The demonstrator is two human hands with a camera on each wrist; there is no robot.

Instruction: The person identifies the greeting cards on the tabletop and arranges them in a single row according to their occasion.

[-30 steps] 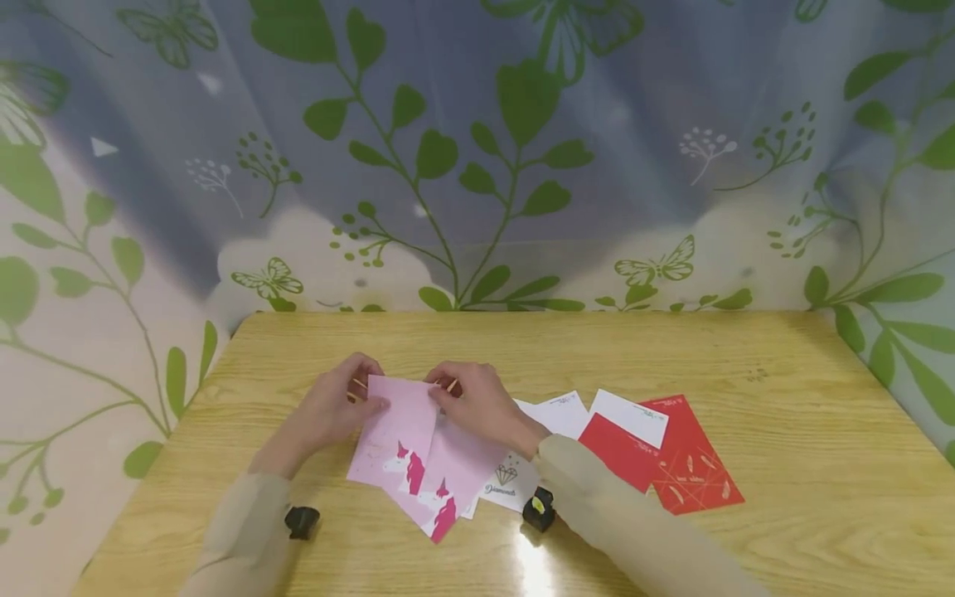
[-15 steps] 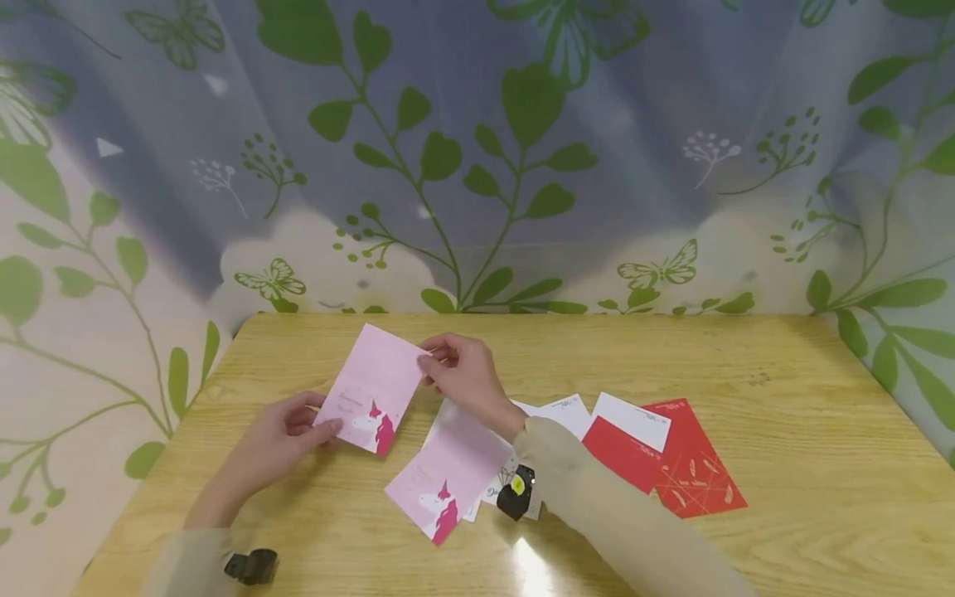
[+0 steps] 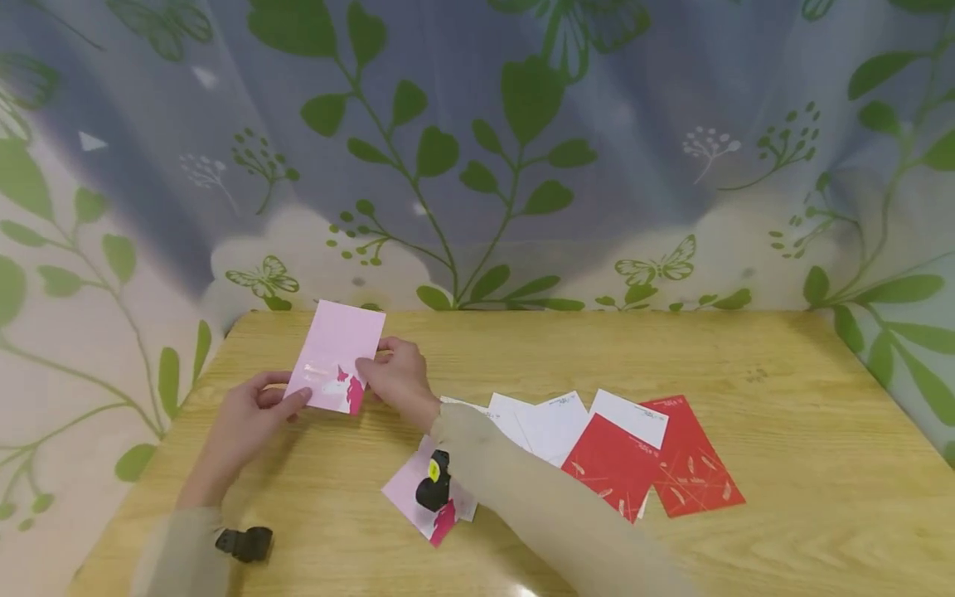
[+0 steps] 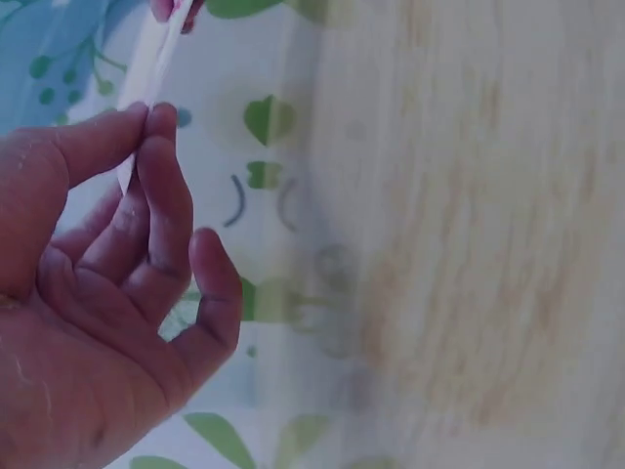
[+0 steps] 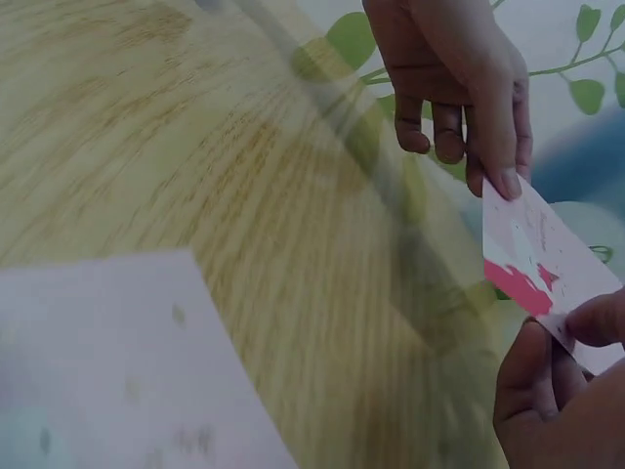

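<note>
A pink unicorn greeting card (image 3: pixel 336 348) is held up over the back left of the table. My left hand (image 3: pixel 257 410) pinches its lower left corner between thumb and fingers; the left wrist view shows the card edge-on in that hand (image 4: pixel 117 244). On the card's right edge, my right hand (image 3: pixel 399 373) pinches with the thumb in front and fingers behind. Both grips show in the right wrist view, on the card (image 5: pixel 532 249). Another pink unicorn card (image 3: pixel 406 491) lies on the table, partly hidden under my right forearm.
Right of the forearm lie several white cards or envelopes (image 3: pixel 555 423) and two red cards, the nearer (image 3: pixel 612 464) overlapping the farther one (image 3: pixel 697 468). The wooden table (image 3: pixel 821 431) ends at a leaf-patterned curtain (image 3: pixel 477 191). A black wrist camera (image 3: pixel 246 543) sits on each wrist.
The upper pink card has been lifted off the other one and carried left and back, and it now stands more upright. Both hands moved left with it; my right forearm now covers the lower card.
</note>
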